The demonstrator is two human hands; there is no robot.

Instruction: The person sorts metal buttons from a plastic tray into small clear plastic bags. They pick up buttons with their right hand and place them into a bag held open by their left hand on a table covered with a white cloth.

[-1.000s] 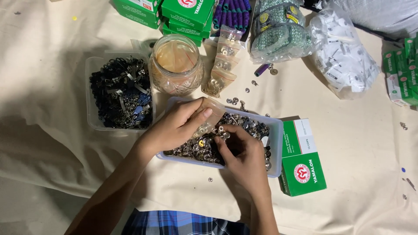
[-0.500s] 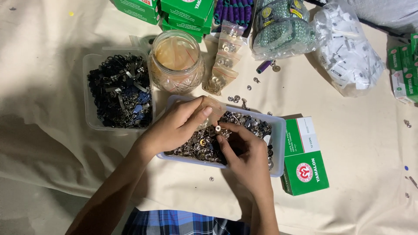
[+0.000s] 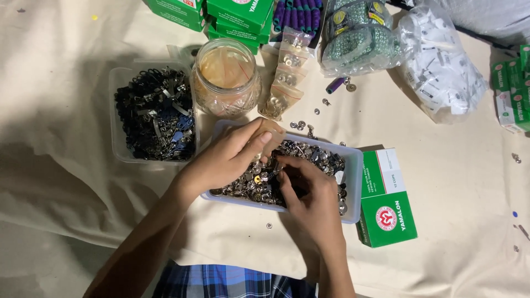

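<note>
Black-clip tub [image 3: 124, 118] sits at left, bare cloth surface [image 3: 61, 182] beyond it. Jar [image 3: 225, 77] stands behind. Left hand [image 3: 229, 157] pinches a small bag [image 3: 272, 135] over the tray [image 3: 353, 182]; right hand [image 3: 312, 196] digs into snaps [image 3: 326, 163], grip unclear. Tray long axis runs left-right. Green box [image 3: 386, 204] touches its right edge.

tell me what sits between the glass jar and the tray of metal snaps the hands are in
In the head view, small clear packets of snaps and a few loose snaps on the cloth lie between the glass jar and the tray.
</note>
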